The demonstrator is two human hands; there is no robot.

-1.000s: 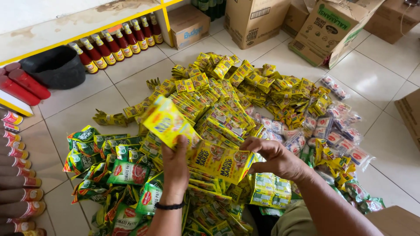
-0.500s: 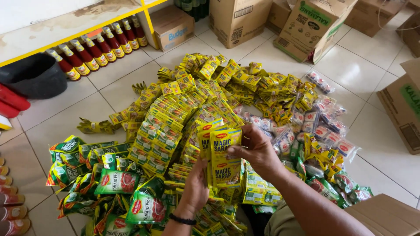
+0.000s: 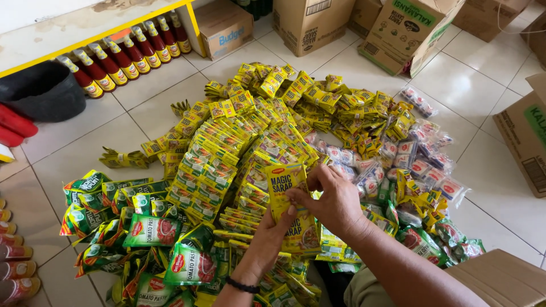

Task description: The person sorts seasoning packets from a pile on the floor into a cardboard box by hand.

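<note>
The sachet heap (image 3: 250,136) lies on the tiled floor (image 3: 91,142), with the pouches (image 3: 142,233) at its left and the clear packets (image 3: 421,153) at its right. Behind the heap stand cardboard boxes (image 3: 313,23), and to their left a row of sauce bottles (image 3: 125,54). Both hands (image 3: 318,210) hold a sachet strip (image 3: 287,187) over the heap's near edge.

yellow seasoning sachet strip (image 3: 287,193) held upright w/ red-lettered front to camera, pinched between left hand (image 3: 267,241) & right hand (image 3: 335,202), above heap of matching yellow sachets (image 3: 239,142) on floor.
</note>
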